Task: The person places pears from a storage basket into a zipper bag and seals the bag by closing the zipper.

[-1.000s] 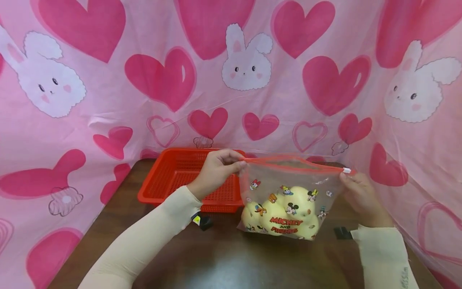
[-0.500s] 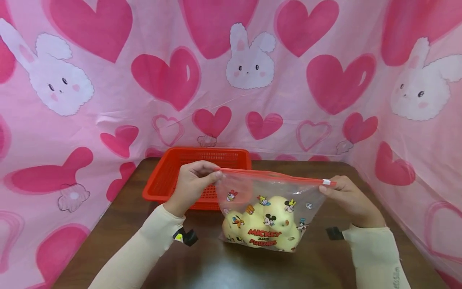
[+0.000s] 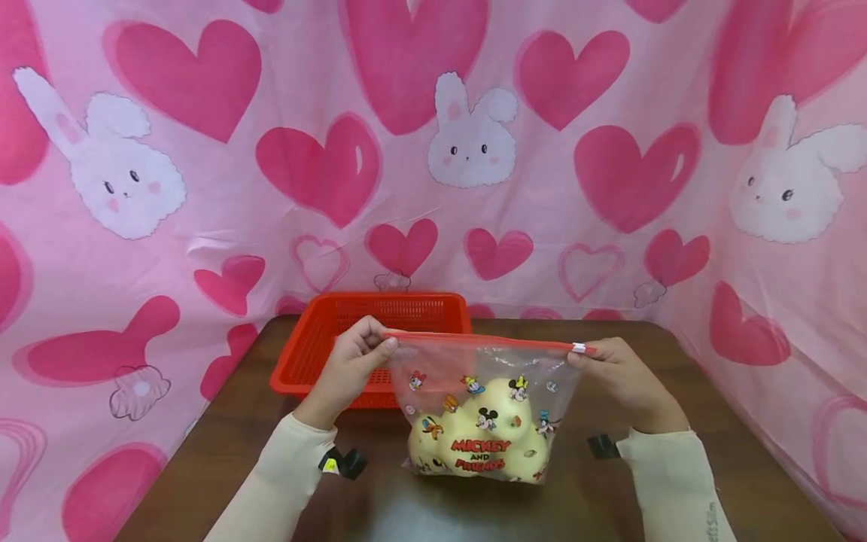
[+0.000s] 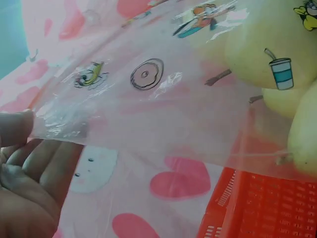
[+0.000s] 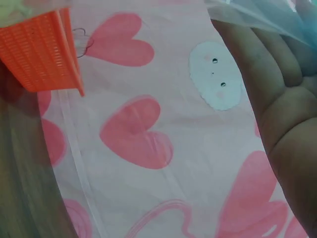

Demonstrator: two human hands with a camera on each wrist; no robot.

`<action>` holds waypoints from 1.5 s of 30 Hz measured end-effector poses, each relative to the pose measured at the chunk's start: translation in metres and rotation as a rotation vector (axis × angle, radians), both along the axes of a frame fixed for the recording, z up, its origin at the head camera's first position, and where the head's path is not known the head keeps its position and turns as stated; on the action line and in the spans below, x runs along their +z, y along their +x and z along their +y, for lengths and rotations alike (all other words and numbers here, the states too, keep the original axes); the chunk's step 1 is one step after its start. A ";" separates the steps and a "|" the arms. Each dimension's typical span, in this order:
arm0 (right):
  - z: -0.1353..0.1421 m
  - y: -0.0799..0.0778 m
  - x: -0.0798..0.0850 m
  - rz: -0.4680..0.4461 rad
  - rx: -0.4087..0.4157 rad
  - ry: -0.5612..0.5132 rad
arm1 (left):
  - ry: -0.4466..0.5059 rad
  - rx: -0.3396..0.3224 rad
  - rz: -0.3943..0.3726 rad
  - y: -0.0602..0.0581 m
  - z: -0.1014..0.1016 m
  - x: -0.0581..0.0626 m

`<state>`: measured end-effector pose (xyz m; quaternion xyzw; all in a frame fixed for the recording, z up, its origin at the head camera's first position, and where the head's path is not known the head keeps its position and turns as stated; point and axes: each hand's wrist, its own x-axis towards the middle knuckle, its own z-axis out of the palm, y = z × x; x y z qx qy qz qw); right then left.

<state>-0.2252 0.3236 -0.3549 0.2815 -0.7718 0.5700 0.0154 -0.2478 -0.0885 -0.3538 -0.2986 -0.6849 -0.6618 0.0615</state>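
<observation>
A clear zip bag (image 3: 440, 363) with cartoon prints and an orange-red zip hangs between both hands over the table. Several pale yellow pears (image 3: 497, 393) fill its lower part; two of their stems show through the plastic in the left wrist view. My left hand (image 3: 347, 369) pinches the left end of the zip between thumb and fingers. At the other end, beside the white slider (image 3: 579, 348), my right hand (image 3: 625, 380) pinches the top corner. The zip is drawn into a nearly straight line with its edges together.
Behind the bag stands a red plastic basket (image 3: 290, 360) at the back left of the dark wooden table (image 3: 257, 452). A pink cloth (image 3: 406, 188) with hearts and rabbits covers the walls around the table's back and sides.
Both hands have carried the bag left and down, partly in front of the basket. The bag's mouth, gaping one second ago, is now pulled straight with its edges together.
</observation>
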 end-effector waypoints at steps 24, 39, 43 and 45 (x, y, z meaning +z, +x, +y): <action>-0.011 -0.028 -0.019 -0.095 -0.229 -0.085 | -0.286 -0.014 0.012 -0.006 -0.003 0.003; -0.005 0.001 0.010 -0.012 0.057 -0.004 | -0.284 0.194 0.242 0.025 -0.015 0.021; -0.008 0.010 0.016 -0.007 0.090 0.019 | -0.296 0.196 0.238 0.028 -0.023 0.028; -0.010 0.011 0.015 -0.001 0.127 0.034 | -0.326 0.176 0.224 0.027 -0.027 0.030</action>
